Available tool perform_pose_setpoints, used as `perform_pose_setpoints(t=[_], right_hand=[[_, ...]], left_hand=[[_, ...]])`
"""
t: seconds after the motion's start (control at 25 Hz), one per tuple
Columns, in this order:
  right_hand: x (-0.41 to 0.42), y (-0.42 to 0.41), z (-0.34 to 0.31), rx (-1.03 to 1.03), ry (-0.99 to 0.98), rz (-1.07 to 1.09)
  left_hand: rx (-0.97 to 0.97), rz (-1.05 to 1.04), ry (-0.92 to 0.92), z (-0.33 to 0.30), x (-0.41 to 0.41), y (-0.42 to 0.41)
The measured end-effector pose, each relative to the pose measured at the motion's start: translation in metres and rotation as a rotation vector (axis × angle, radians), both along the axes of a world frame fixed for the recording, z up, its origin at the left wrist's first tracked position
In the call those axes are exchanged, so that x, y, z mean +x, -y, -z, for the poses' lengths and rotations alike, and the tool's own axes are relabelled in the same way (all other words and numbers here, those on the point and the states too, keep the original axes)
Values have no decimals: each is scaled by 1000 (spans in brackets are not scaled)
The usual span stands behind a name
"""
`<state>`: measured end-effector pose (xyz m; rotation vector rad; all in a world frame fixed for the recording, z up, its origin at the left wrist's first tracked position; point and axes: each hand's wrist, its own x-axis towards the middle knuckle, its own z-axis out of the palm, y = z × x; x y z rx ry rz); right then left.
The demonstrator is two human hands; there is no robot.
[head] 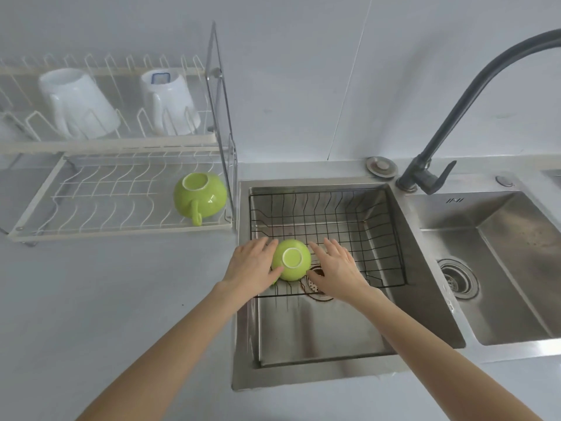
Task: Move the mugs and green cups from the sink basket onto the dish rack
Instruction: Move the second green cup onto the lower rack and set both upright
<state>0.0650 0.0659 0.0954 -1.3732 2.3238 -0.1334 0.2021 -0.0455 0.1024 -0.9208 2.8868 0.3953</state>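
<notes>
A green cup sits upside down at the front left of the black wire sink basket. My left hand presses against its left side, thumb under its lower edge and fingers curled around the top. My right hand is spread just right of the cup, fingers apart, thumb near its lower right edge; contact is unclear. A second green cup lies inverted at the right end of the dish rack's lower tier. Two white mugs stand inverted on the upper tier.
The left sink bowl holds the basket. A dark faucet arches over the right bowl, which has a round drain. The rack's upright metal frame stands between rack and sink. Grey counter lies to the left.
</notes>
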Motion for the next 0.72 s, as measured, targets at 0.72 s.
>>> perform_pose_setpoints(t=[0.72], right_hand=[[-53,49,111,168,558,353]], left_hand=[[416,-271,109,101,-94,41]])
